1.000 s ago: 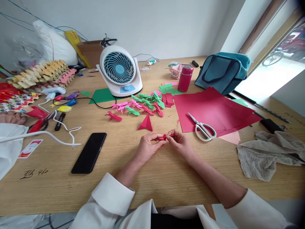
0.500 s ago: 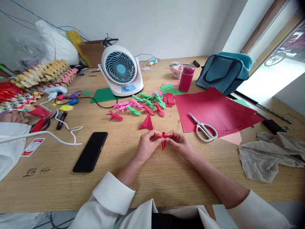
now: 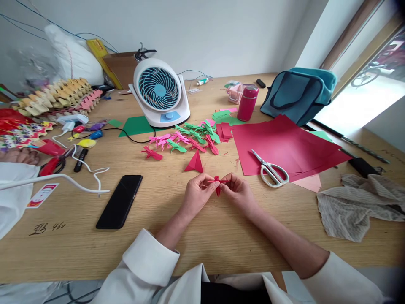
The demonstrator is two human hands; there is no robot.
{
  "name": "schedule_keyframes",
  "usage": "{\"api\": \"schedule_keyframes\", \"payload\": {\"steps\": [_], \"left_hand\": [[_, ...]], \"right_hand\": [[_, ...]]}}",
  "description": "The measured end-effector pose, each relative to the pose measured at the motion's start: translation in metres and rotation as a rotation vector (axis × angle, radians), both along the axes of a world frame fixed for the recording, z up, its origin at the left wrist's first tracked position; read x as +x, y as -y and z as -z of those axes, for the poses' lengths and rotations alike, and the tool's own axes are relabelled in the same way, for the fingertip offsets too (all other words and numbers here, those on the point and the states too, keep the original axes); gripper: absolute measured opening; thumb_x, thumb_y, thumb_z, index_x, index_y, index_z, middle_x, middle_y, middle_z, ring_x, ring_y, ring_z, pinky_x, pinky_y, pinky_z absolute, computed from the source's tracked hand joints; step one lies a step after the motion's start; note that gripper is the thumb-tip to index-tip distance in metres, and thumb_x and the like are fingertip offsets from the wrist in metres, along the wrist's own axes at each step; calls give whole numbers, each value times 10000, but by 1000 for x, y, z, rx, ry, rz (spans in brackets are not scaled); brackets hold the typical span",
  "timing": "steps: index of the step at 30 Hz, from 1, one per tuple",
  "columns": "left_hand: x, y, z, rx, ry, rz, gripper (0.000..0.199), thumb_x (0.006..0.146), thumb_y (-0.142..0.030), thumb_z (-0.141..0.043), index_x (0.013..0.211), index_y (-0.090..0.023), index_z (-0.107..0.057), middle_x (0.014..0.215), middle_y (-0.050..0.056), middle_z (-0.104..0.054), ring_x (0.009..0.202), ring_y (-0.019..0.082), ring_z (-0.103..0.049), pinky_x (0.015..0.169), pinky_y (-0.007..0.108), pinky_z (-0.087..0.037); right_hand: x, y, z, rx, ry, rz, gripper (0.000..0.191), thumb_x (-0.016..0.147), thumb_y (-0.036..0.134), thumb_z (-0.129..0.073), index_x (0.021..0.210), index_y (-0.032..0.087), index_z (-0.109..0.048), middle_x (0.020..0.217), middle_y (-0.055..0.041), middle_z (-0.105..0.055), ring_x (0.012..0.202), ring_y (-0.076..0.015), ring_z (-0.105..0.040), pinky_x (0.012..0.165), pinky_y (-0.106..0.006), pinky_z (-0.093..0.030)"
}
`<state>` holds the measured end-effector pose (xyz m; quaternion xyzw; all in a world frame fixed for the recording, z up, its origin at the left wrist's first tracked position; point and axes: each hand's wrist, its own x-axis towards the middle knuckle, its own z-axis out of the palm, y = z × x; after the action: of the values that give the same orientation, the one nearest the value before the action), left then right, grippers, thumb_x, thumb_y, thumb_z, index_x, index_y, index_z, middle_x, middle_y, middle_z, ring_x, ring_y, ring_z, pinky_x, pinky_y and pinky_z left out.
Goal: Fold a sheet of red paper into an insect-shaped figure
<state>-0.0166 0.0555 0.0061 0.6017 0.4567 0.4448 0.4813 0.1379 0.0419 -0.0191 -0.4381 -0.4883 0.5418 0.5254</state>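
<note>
A small red folded paper figure is pinched between my two hands, just above the wooden table. My left hand grips its left side with thumb and fingertips. On the opposite side, my right hand pinches it the same way. The fingers hide part of the folds. Right behind my left hand lies a red folded paper triangle. Further back is a pile of green, pink and red folded paper figures. White-handled scissors rest partly on large red paper sheets, right of my hands.
A black phone lies left of my forearm. A white fan stands behind the figures, near a red flask and a blue bag. A grey cloth is at right. Another person's hand shows at far left.
The red paper figure has tilted slightly between my fingertips, and its lower point looks shorter. Both hands keep their pinch in nearly the same place.
</note>
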Motion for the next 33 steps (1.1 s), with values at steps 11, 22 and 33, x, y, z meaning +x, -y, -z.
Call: {"api": "schedule_keyframes", "payload": {"steps": [11,22,33], "left_hand": [[-8,-6,-1,-6,-114,82,87,781,-238,-678,802,-154,-667,753,5,-674,699,123,-631,655,208,-483],[-12,-1,-11,175,-387,49,68,779,-156,-664,716,-167,-686,712,-15,-624,663,99,-566,610,207,-419],[-16,-2,-15,228,-336,105,42,798,-147,-697,783,-179,-720,760,5,-640,718,121,-593,653,218,-440]], "right_hand": [[5,5,-14,247,470,42,55,819,198,-594,766,183,-594,718,-17,-630,649,-142,-584,622,-267,-455],[6,9,-18,388,602,23,114,819,91,-580,779,197,-566,755,6,-567,665,-124,-564,639,-245,-457],[6,9,-19,450,616,5,117,850,112,-547,792,213,-545,776,-9,-570,690,-138,-568,652,-264,-470]]}}
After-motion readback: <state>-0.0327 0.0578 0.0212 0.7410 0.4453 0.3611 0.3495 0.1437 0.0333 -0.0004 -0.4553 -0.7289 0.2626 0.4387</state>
